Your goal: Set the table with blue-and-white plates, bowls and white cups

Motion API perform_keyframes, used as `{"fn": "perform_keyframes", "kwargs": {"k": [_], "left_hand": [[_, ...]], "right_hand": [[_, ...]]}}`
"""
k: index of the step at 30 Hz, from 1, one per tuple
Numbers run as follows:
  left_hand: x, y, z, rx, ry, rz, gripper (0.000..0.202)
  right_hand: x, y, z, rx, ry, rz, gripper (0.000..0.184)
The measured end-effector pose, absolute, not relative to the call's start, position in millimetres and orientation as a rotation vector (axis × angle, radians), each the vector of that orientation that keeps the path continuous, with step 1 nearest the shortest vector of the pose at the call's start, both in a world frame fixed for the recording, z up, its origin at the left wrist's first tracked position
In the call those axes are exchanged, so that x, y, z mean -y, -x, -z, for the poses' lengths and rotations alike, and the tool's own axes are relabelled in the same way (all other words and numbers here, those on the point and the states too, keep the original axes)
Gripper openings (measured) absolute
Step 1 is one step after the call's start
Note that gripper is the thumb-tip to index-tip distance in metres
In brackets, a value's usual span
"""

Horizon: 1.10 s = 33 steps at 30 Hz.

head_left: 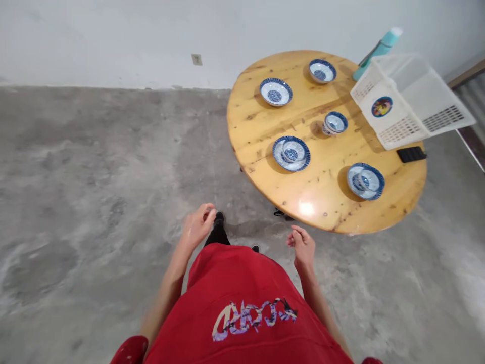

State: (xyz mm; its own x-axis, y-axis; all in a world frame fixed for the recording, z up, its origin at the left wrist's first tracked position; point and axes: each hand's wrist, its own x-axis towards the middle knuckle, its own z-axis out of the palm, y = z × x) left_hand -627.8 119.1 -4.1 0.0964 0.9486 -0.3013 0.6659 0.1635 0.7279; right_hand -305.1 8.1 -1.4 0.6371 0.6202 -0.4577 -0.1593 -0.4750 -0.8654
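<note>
My left hand [199, 222] hangs in the air over the floor, left of my red shirt, its fingers curled in and nothing seen in them. Close to the table's front edge, my right hand [303, 246] is also curled, apparently empty, and below the tabletop in the picture. Nearest to it on the round wooden table [261, 172] are a blue-and-white bowl [280, 150] with a clear rim of something inside and another bowl [352, 187] holding a small cup [367, 181]. A deeper small bowl [335, 123] stands mid-table. Neither hand touches any dish.
Two shallow bowls, one at the left [276, 92] and one at the back [322, 71], sit on the table. A white plastic basket [401, 121], a turquoise bottle [379, 50] and a black phone-like object [411, 154] are at the right. A wall socket [196, 59] is behind.
</note>
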Motion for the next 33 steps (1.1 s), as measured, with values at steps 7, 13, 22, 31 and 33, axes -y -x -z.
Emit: {"fn": "perform_keyframes", "kwargs": {"k": [7, 13, 22, 31, 33], "left_hand": [[-179, 763, 28, -1.821, -1.392, -0.51, 0.055], [-272, 769, 31, -1.689, -1.467, -0.486, 0.057], [-432, 634, -20, -1.147, -1.89, -0.453, 0.049], [-585, 490, -51, -0.796, -2.069, -0.201, 0.056], [-615, 451, -54, -0.712, -2.109, -0.135, 0.055]], "right_hand": [[-126, 422, -10, 0.642, 1.767, -1.214, 0.061], [-165, 457, -12, 0.56, 1.788, -1.187, 0.066], [-214, 424, -33, 0.301, 1.742, -0.891, 0.064], [-352, 342, -44, 0.247, 1.605, -0.618, 0.049], [-373, 306, -47, 0.279, 1.689, -0.472, 0.042]]}}
